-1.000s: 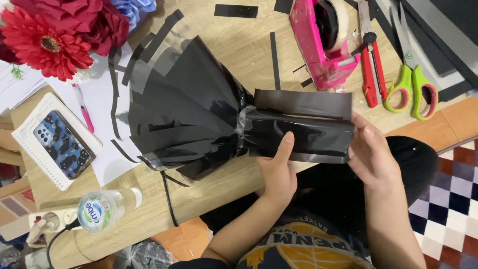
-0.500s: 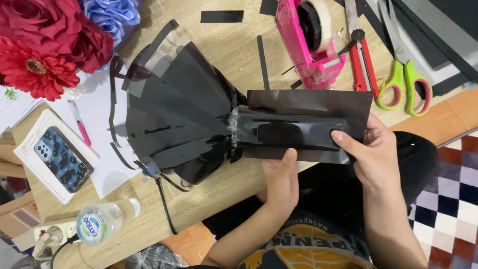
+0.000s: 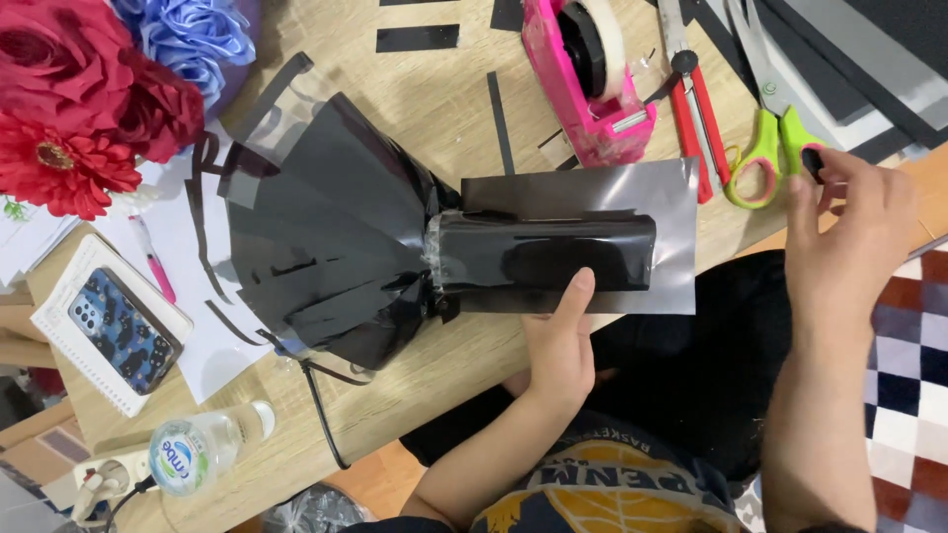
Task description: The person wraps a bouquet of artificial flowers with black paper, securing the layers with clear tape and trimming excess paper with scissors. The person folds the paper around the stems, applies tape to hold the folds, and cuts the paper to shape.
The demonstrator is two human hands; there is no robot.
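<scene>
A glossy black paper cone (image 3: 326, 237), fanned into stiff pleats with a rolled handle, lies on the pale wooden bench (image 3: 434, 109) over a flat grey-black sheet (image 3: 671, 197). The left hand (image 3: 561, 345) presses the handle's near edge, thumb up on it. The right hand (image 3: 849, 222), well apart, pinches a small dark piece by the green-handled scissors (image 3: 765, 148); what the piece is stays unclear
</scene>
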